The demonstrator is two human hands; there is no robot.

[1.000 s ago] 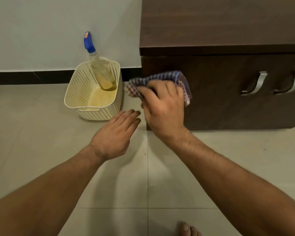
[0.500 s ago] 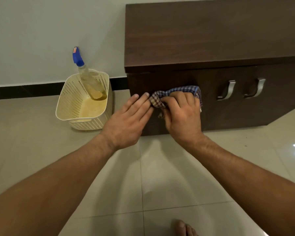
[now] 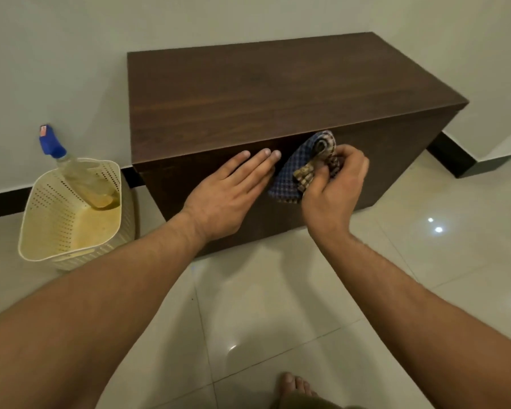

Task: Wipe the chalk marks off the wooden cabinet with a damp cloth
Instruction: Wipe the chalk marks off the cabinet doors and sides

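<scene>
Right hand [image 3: 334, 187] grips bunched checked cloth [image 3: 304, 169] against cabinet [image 3: 263, 95] front. Left hand [image 3: 227, 193] flat, fingers straight, beside cloth on cabinet front. Spray bottle [image 3: 77, 172] leans in basket [image 3: 42, 231].

Dark brown wooden cabinet [image 3: 263, 93], its top streaked with fine grain in slightly lighter and darker browns, its front a deeper, almost black brown. Checked cloth [image 3: 289, 178]: small blue and white squares over most of it, with a bunched fold in tan and dark brown check. Cream plastic basket [image 3: 42, 214], its walls patterned with neat rows of small round holes. Clear spray bottle [image 3: 80, 178] with a bright blue nozzle [image 3: 51, 144] bearing a small red label, and amber-yellow liquid at its base. Pale grey-white wall [image 3: 56, 54], black skirting [image 3: 0, 203], glossy cream floor tiles [image 3: 278, 305] with thin dark grout lines and white spots of reflected light
</scene>
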